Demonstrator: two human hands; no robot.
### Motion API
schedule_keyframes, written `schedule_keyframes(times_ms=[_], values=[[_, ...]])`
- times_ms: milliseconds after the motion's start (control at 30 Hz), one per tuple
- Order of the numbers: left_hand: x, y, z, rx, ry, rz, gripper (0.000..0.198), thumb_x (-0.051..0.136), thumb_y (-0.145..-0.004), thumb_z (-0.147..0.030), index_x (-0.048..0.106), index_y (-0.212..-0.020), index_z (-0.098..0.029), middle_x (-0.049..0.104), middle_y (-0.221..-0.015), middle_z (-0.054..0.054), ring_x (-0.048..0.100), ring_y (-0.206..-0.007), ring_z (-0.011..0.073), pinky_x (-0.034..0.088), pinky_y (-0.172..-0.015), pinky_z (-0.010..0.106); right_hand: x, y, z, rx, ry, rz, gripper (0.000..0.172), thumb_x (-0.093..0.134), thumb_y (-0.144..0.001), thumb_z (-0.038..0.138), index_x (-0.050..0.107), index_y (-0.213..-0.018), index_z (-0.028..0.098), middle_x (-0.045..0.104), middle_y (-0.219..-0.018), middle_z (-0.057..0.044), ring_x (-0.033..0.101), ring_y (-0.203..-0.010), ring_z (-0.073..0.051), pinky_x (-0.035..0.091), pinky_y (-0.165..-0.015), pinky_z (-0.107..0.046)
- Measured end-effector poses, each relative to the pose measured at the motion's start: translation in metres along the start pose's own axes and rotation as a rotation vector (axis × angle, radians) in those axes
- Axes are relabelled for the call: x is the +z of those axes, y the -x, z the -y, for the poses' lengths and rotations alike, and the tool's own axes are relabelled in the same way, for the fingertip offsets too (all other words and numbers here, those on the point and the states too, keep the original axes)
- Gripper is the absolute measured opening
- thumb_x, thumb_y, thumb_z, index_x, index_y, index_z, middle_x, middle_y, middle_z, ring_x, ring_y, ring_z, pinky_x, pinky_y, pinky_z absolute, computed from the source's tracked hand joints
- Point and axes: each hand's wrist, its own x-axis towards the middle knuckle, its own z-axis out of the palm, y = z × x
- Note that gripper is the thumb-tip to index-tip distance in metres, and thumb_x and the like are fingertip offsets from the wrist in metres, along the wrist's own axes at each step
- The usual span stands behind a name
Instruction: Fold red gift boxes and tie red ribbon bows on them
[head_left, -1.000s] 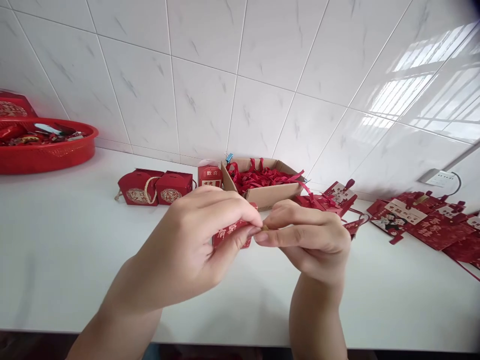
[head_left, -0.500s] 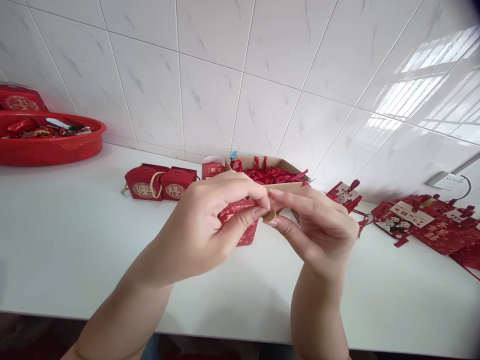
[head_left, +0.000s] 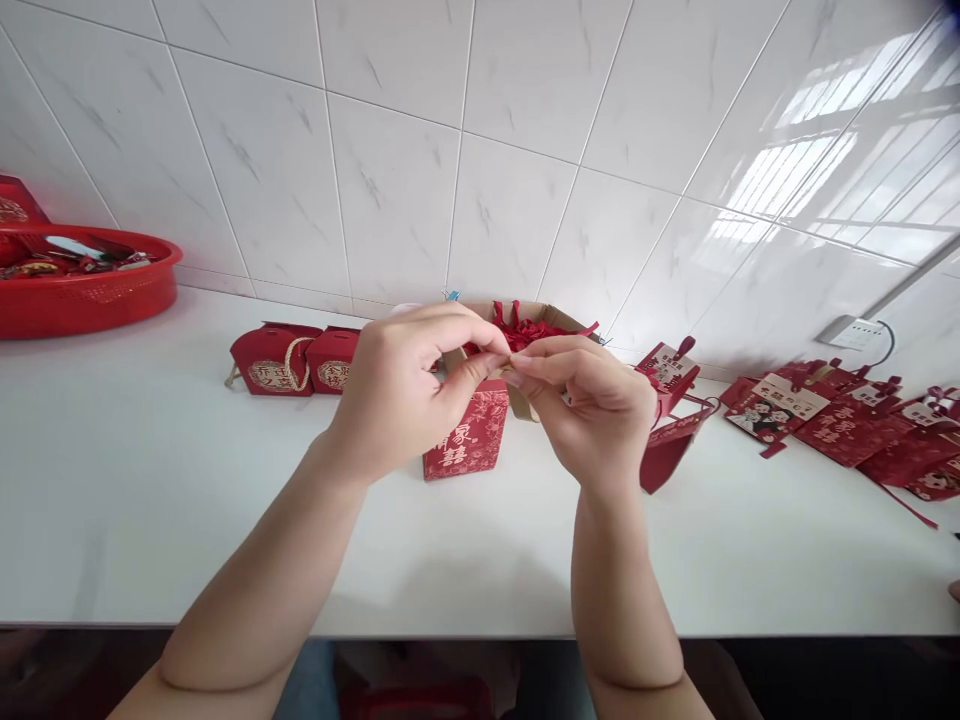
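Note:
My left hand [head_left: 420, 385] is closed, its thumb and forefinger pinching a small tan strip [head_left: 507, 366]. My right hand [head_left: 592, 405] pinches the same strip from the other side, so the fingertips of both hands nearly touch. Most of the strip is hidden by the fingers, and I cannot tell its exact kind. Below and behind the hands stands a red box [head_left: 469, 435] with pale printed characters. Just behind it, a cardboard box [head_left: 559, 312] holds red ribbons [head_left: 529, 332], partly covered by my hands.
To the left are small red gift boxes [head_left: 274, 360] with rope handles and a red plastic basket [head_left: 105, 300] of wrapped items. Several red gift bags [head_left: 847, 425] lie at the right, near a power socket [head_left: 851, 335]. A tiled wall [head_left: 390, 170] closes off the back of the white table [head_left: 135, 500].
Both hands have moved slightly left and up in view, showing more of the red box. The tan strip, curled between the fingers before, is now mostly covered. The camera view has shifted right.

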Motion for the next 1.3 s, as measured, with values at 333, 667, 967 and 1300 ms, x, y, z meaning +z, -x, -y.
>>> schedule_keyframes(times_ms=[333,667,967,1300], values=[[0.036,0.066,0.084,-0.563,0.147,0.138,0.076,0.070,-0.074,-0.043,0.035,-0.138,-0.024,0.058,-0.124,0.012,0.053,-0.120,0.0286,0.042,-0.101,0.047,0.006,0.074,-0.086,0.596,-0.229,-0.155,0.018,0.079,-0.065,0.033,0.069,-0.073,0.020,0.070,-0.078,-0.003,0.066,-0.078,-0.017,0.054,-0.078,-0.035],[0.073,0.099,0.112,-0.730,0.529,-0.039,0.042,0.076,-0.068,-0.045,0.066,-0.095,-0.015,0.071,-0.099,0.010,0.064,-0.090,0.0241,0.052,-0.083,0.037,0.005,0.096,-0.119,0.682,-0.442,-0.030,0.021,0.082,-0.060,0.037,0.071,-0.070,0.023,0.056,-0.133,-0.005,0.049,-0.128,-0.025,0.042,-0.103,-0.043],[0.074,0.096,0.108,-0.634,0.486,-0.017,0.038,0.074,-0.071,-0.045,0.069,-0.095,-0.016,0.071,-0.095,0.008,0.064,-0.087,0.0219,0.051,-0.082,0.035,0.013,0.094,-0.112,0.625,-0.388,0.148,0.020,0.082,-0.061,0.039,0.073,-0.072,0.024,0.068,-0.105,-0.002,0.062,-0.104,-0.020,0.047,-0.098,-0.039],[0.073,0.096,0.109,-0.618,0.468,-0.005,0.038,0.073,-0.071,-0.046,0.067,-0.093,-0.016,0.070,-0.095,0.008,0.063,-0.089,0.0222,0.050,-0.084,0.034,0.016,0.096,-0.112,0.583,-0.336,0.147,0.017,0.082,-0.063,0.037,0.075,-0.072,0.024,0.067,-0.093,-0.002,0.062,-0.093,-0.018,0.049,-0.092,-0.036]])
